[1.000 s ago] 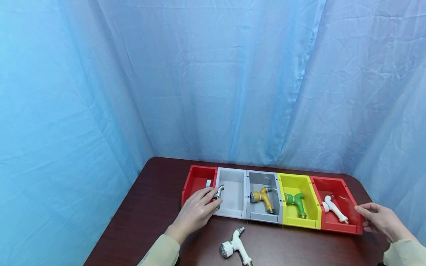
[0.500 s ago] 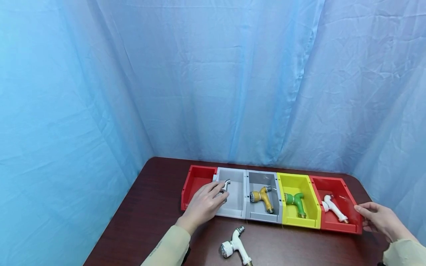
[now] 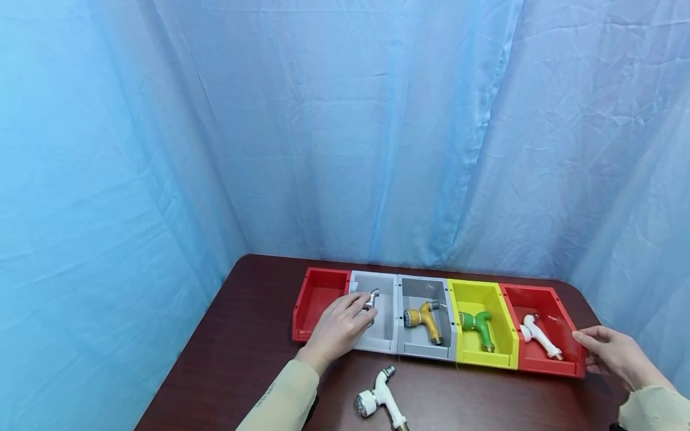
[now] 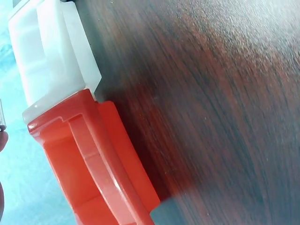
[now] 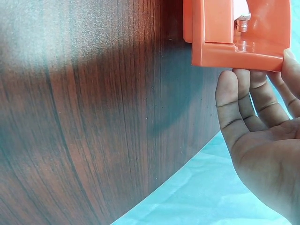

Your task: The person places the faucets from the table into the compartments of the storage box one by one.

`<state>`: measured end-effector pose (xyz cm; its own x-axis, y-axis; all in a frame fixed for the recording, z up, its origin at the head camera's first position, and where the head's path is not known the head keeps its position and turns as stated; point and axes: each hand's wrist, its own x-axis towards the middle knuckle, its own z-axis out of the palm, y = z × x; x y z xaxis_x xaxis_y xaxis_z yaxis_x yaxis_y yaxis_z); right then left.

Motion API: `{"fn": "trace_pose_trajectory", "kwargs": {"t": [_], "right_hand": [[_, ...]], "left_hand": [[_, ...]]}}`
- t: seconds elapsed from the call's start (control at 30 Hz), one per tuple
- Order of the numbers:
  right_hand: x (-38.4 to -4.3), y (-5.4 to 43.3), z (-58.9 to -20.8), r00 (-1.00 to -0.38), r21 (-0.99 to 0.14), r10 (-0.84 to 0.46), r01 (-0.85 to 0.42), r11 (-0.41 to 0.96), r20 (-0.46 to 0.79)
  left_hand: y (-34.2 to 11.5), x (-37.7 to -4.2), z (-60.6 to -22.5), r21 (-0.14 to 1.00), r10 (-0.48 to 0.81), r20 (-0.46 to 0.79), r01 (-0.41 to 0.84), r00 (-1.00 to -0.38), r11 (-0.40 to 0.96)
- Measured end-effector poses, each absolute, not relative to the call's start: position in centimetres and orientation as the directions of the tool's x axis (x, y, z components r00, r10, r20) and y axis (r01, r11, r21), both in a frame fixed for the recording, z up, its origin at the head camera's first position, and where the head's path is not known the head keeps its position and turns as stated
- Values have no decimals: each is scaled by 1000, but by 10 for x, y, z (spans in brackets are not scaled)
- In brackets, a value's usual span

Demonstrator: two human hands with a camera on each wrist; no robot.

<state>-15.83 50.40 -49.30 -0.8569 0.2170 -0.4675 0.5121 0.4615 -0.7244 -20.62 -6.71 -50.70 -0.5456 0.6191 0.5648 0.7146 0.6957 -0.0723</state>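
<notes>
My left hand (image 3: 338, 330) holds a silver tap (image 3: 374, 297) over the white bin (image 3: 387, 287); the fingers hide much of the tap. In the left wrist view only fingertips (image 4: 2, 140) and a sliver of the tap show at the left edge. My right hand (image 3: 620, 353) grips the outer wall of the right red bin (image 3: 550, 296), thumb on the rim and fingers outside, as the right wrist view also shows. A white tap (image 3: 541, 338) lies in that red bin. Another white tap (image 3: 384, 392) with a ribbed knob lies on the table before the bins.
The bins stand in one touching row near the table's (image 3: 237, 323) back edge. A grey bin (image 3: 423, 288) holds a yellow tap (image 3: 429, 323), a yellow bin (image 3: 474, 290) a green tap (image 3: 481, 329). The left red bin (image 3: 323, 293) ends the row. Blue curtains (image 3: 345, 131) hang behind.
My left hand has moved right with the silver tap, from the edge between the left red and white bins to over the white bin. My right hand stays on the right red bin.
</notes>
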Motion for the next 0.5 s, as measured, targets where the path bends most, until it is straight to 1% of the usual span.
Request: {"fn": "trace_pose_trajectory", "kwargs": {"t": [0.23, 0.5], "right_hand": [[-158, 504, -494, -861, -726, 213, 506, 465, -463], [-158, 505, -495, -861, -729, 216, 505, 463, -460]], "left_hand": [[-64, -210, -513, -78, 620, 562, 711, -548, 699], [-59, -212, -520, -93, 629, 570, 719, -528, 688]]}}
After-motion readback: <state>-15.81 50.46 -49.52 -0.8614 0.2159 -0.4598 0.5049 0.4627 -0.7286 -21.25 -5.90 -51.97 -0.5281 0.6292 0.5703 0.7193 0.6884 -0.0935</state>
